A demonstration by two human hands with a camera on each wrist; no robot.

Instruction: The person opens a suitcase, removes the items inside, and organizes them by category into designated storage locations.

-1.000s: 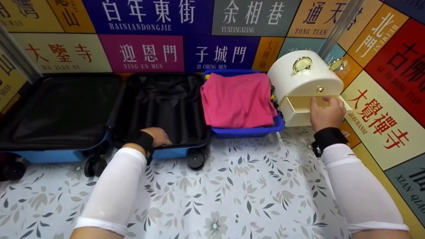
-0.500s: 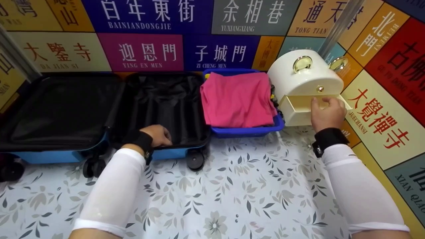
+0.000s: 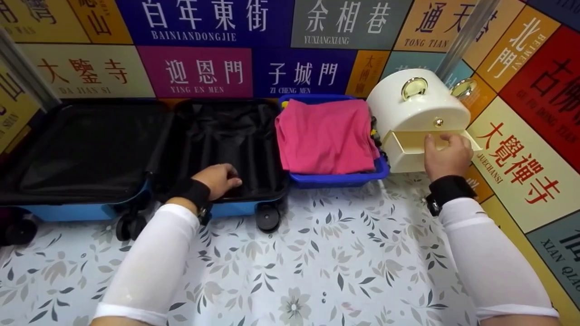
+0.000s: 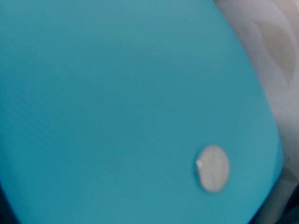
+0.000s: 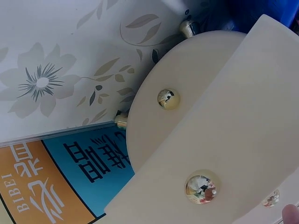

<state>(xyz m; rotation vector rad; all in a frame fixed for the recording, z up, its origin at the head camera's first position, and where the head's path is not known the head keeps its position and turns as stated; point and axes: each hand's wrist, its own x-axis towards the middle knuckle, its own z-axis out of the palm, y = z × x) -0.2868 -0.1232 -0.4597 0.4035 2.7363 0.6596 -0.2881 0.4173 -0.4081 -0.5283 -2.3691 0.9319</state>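
In the head view my left hand (image 3: 217, 180) hovers over or rests at the front rim of the suitcase's right half (image 3: 244, 154), fingers loosely curled and no object visible in them. The left wrist view is filled by the suitcase's blue shell (image 4: 117, 102), bearing a pale round stud (image 4: 213, 168). My right hand (image 3: 447, 156) is in front of a white rounded chest (image 3: 398, 97) with its drawer (image 3: 401, 158) pulled out. A gap shows between thumb and forefinger; any contact with the drawer is unclear. From the right wrist, the drawer's gold knob (image 5: 201, 189) and one fingertip (image 5: 290, 213) appear.
Between suitcase and chest stands a blue basket (image 3: 340, 180) with a folded pink cloth (image 3: 326, 136) on top. The suitcase's other half (image 3: 90, 154) lies at the left. Sign-covered walls (image 3: 195, 72) border the back and right. Floral sheeting (image 3: 317, 253) covers the surface.
My left hand has lifted slightly, and its thumb and fingers now show at the tips. The right hand has stayed by the drawer, which has not moved.
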